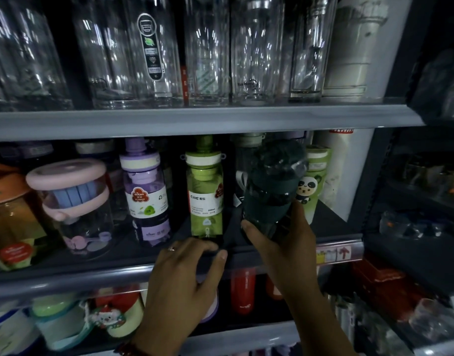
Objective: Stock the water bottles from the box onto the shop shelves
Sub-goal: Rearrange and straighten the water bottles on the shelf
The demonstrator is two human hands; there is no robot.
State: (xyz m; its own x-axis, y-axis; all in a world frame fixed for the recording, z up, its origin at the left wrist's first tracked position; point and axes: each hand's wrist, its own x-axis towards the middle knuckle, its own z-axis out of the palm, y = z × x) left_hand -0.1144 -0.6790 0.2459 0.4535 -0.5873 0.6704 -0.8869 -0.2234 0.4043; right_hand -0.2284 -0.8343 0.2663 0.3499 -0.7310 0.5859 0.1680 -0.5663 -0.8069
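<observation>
Dark green bottle [271, 186]: tilted, top leaning away, over the middle shelf [66, 281], between the green Cille bottle [205, 194] and the panda bottle [312, 186]. Base not clearly set down.
Right hand [280, 242]: fingers and thumb wrapped round the bottle's lower end.
Left hand [184, 273]: fingers curled over the shelf's front edge, thumb on its face.
Purple Tritan bottle [146, 194] stands left of the Cille one.
Upper shelf: clear glass bottles [208, 52].

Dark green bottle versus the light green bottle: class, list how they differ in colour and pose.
The dark green bottle is tilted, gripped by the right hand; the light green bottle stands upright on the middle shelf. The dark green bottle shows no label; the light green bottle carries a white one. Both are green.
</observation>
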